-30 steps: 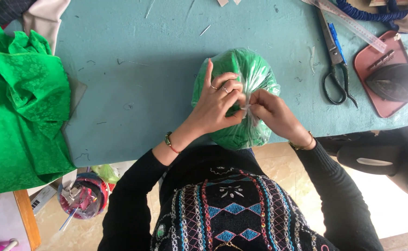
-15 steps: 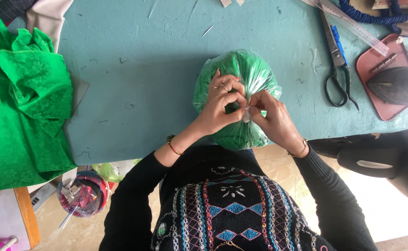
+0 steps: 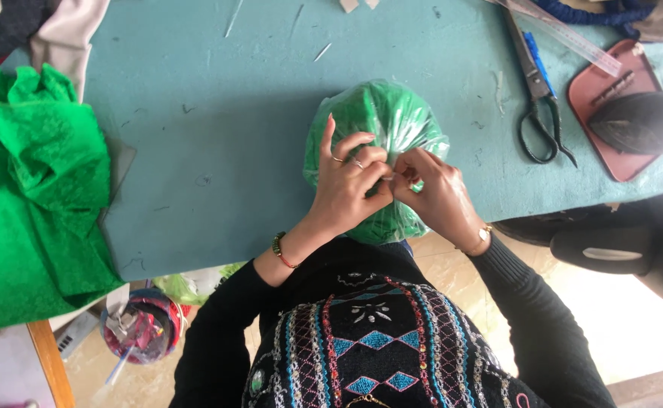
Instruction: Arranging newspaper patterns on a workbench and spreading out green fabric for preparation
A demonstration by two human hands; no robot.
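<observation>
A clear plastic bag stuffed with green fabric (image 3: 381,121) lies on the teal table (image 3: 218,151) near its front edge. My left hand (image 3: 346,185) and my right hand (image 3: 433,193) meet at the bag's near side, fingers pinching the gathered plastic at its mouth. The left index finger sticks up; the other fingers curl around the plastic. Rings show on the left hand, with a beaded bracelet on that wrist. A watch sits on the right wrist.
A heap of green cloth (image 3: 29,196) covers the table's left end. Black scissors (image 3: 539,98) and a clear ruler (image 3: 566,34) lie at the right, beside a red tray (image 3: 600,94) holding a dark iron (image 3: 641,121). A pot of tools (image 3: 139,329) stands on the floor.
Both hands stay at the bag's mouth, working the plastic. The left fingers curled down half a second ago and the index finger has now lifted again. The bag has barely shifted.
</observation>
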